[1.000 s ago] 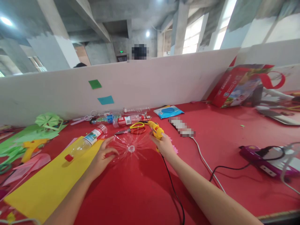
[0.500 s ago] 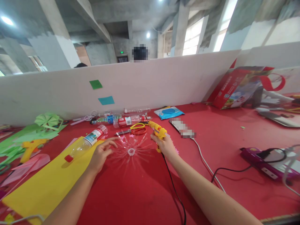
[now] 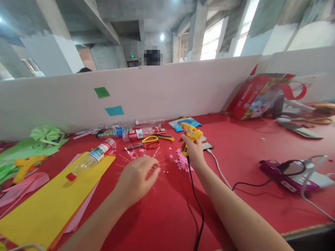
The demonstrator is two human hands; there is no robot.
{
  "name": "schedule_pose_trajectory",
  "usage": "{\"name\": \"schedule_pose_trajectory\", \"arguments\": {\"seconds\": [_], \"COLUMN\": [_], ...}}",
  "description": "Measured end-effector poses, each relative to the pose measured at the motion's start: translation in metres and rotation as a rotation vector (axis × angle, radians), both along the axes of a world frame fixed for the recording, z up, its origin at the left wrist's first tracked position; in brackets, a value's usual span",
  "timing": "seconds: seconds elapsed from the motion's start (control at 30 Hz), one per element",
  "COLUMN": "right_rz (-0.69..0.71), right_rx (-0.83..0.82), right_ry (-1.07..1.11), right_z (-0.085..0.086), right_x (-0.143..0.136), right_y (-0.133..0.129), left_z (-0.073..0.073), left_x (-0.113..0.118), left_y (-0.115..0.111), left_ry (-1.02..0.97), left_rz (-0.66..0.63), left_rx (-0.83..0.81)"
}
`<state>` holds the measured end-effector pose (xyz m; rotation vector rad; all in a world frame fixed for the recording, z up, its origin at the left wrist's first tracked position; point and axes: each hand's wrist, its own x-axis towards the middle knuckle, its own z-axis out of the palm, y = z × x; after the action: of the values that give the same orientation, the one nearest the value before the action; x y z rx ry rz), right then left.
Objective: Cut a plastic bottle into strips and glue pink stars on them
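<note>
My left hand (image 3: 138, 177) hovers over a clear plastic bottle piece cut into thin spread strips (image 3: 125, 161), covering most of it. Its fingers are bent, with a small gap between thumb and fingertips and nothing visible between them. My right hand (image 3: 193, 148) grips a yellow hot glue gun (image 3: 192, 131), nozzle pointing up and left, its black cord (image 3: 195, 195) trailing toward me. Just left of the glue gun lies a heap of small pink paper stars (image 3: 181, 161). A phone (image 3: 206, 143) lies partly hidden behind the right hand.
Scissors (image 3: 148, 141), a cutter knife (image 3: 166, 137) and several plastic bottles (image 3: 140, 133) lie behind my hands. Yellow paper (image 3: 60, 198) bears another bottle (image 3: 91, 158). A second glue gun (image 3: 27, 165) sits far left. A purple power strip (image 3: 288, 177) stands right, wipes (image 3: 193, 122) behind.
My left hand has moved right, from the side of the cut bottle piece to over it. My right hand has carried the glue gun right and up, uncovering the pink stars.
</note>
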<state>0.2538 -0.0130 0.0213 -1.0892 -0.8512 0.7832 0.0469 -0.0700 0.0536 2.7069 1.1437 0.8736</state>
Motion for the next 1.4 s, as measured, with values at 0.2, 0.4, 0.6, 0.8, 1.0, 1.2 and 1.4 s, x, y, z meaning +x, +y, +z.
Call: {"name": "schedule_pose_trajectory", "arguments": {"seconds": [0.2, 0.4, 0.6, 0.8, 1.0, 1.2, 1.4], "right_rz": [0.002, 0.009, 0.003, 0.013, 0.053, 0.116, 0.343], "right_rx": [0.024, 0.048, 0.040, 0.036, 0.046, 0.088, 0.051], "right_ry": [-0.009, -0.031, -0.049, -0.087, -0.122, -0.087, -0.183], "right_z": [-0.005, -0.001, 0.004, 0.005, 0.013, 0.020, 0.020], "right_x": [-0.001, -0.003, -0.004, -0.006, -0.006, -0.002, -0.018], "right_y": [0.002, -0.002, -0.006, -0.007, -0.014, -0.016, -0.027], "left_z": [-0.026, -0.062, -0.073, -0.067, -0.055, -0.034, -0.010], "left_x": [0.076, 0.112, 0.115, 0.111, 0.103, 0.079, 0.049], "left_y": [0.017, 0.048, 0.045, 0.043, 0.037, 0.033, 0.027], "left_ry": [0.431, 0.441, 0.438, 0.344, 0.138, -0.667, -1.004], "left_rz": [-0.085, -0.055, -0.119, -0.070, 0.032, 0.019, -0.015], "left_rx": [0.010, -0.032, -0.054, -0.098, -0.179, -0.655, -0.827]}}
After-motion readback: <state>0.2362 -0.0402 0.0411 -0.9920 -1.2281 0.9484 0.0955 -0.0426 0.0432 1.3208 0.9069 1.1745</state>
